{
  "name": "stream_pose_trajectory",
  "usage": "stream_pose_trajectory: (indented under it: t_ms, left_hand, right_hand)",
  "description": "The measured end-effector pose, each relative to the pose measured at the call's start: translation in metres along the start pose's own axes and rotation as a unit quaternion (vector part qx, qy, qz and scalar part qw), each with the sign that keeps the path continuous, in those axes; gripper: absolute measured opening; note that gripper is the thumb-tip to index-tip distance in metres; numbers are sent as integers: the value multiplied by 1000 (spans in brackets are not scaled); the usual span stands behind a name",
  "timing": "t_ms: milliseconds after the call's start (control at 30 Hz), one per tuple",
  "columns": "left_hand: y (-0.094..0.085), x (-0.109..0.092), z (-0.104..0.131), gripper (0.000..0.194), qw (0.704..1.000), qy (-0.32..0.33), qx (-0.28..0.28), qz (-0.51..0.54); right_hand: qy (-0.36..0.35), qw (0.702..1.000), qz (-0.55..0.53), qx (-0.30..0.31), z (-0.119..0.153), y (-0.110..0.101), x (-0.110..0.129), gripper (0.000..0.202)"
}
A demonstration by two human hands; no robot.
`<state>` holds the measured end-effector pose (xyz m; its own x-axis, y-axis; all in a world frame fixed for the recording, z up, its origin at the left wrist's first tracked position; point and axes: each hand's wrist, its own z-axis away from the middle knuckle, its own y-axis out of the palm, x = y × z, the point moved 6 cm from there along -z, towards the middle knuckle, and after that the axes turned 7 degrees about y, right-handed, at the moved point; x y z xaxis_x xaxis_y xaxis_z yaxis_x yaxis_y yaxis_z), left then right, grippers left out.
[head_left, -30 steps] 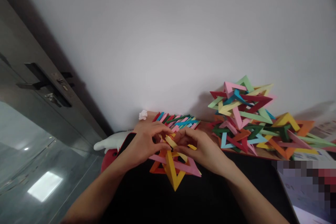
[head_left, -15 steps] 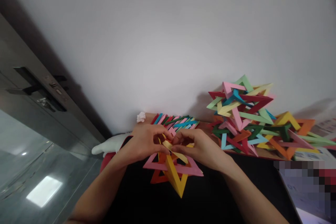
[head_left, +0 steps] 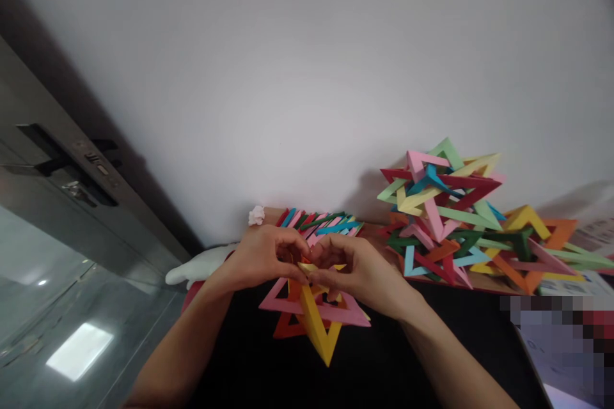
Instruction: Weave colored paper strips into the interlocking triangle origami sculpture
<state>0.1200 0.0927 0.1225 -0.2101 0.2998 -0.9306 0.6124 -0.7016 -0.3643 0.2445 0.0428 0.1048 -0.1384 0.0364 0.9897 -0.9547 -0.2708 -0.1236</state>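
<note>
Between left hand (head_left: pixel 259 257) and right hand (head_left: pixel 370 271), both pinching it, folded-paper star (head_left: pixel 314 319): uneven pull could crease strips (contact mostly hidden).

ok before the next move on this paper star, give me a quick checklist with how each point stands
1. Left hand at the paper star: ok, fingertips at its upper part.
2. Right hand beside it: ok, fingertips at the star too.
3. Pale yellow piece fully tucked in: cannot tell, fingers cover it.
4. Pile of coloured strips in view: ok, beyond the hands.
5. Stacked stars apart from both hands: ok, off to the right.
</note>
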Motion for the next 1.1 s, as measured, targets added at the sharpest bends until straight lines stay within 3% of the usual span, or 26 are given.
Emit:
stream_pose_trajectory:
  t_ms: [133,267,500,1100]
  left_hand:
    - [2,2,0,23,999,-16,5,34]
    - [3,4,-2,26,998,-18,9,57]
    - [2,6,-6,26,996,-16,15,84]
    - [0,10,-7,25,998,-9,15,67]
  right_hand:
    - [14,999,-32,-23,-1,2,-1,24]
    - [35,998,-52,2,-1,3,0,26]
    - [64,997,19,-23,3,-2,4,19]
    - [25,995,92,-43,4,-3,7,17]
